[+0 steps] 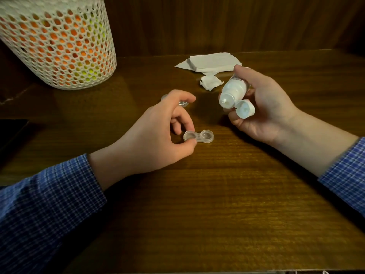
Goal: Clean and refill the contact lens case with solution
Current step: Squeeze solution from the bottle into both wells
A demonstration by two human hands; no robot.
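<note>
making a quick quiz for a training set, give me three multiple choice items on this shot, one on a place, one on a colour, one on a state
1. Where is the lens case?
A. on the table by the left hand
B. inside the basket
C. on the tissues

2. What colour is the bottle?
A. green
B. white
C. black

3. How is the bottle's cap?
A. closed
B. lying on the table
C. flipped open

Answers:
1 A: the case lies on the wood, its left end between the left hand's fingertips.
2 B: the bottle in the right hand is white.
3 C: the cap hangs beside the bare nozzle.
</note>
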